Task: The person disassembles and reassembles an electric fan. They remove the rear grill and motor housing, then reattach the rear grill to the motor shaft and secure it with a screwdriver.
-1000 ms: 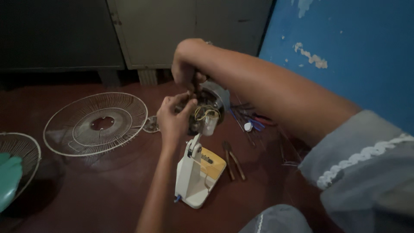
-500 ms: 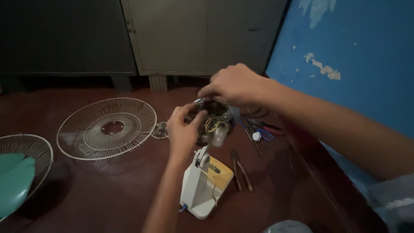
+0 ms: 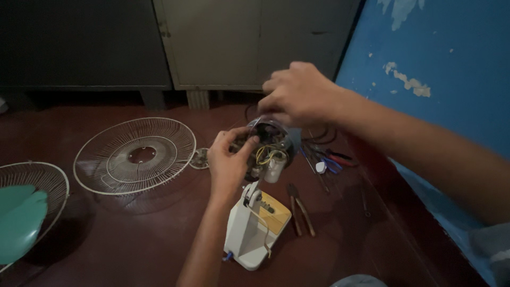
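Fan motor point(image 3: 270, 150) at frame centre, atop white stand point(image 3: 248, 229). Your left hand point(image 3: 227, 162) clamped on motor's left side, unchanged. Your right hand point(image 3: 297, 93), a second ago reaching in from upper left, now curled over motor top, fingers together, pinching rim. Grip now two-sided. Wire grille point(image 3: 135, 155) at left, untouched.

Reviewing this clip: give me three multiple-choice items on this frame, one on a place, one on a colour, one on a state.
1. Where does the white wire fan guard lie?
A. on the floor, left of the hands
B. on the cabinet
C. against the blue wall

2. What colour is the fan blade at the left edge?
A. red
B. green
C. black

3. How is the fan motor held?
A. lying untouched
B. left hand only
C. both hands on it

Answers: 1 A, it lies flat on the floor. 2 B, plainly green. 3 C, the left hand grips its side and the right hand its top.
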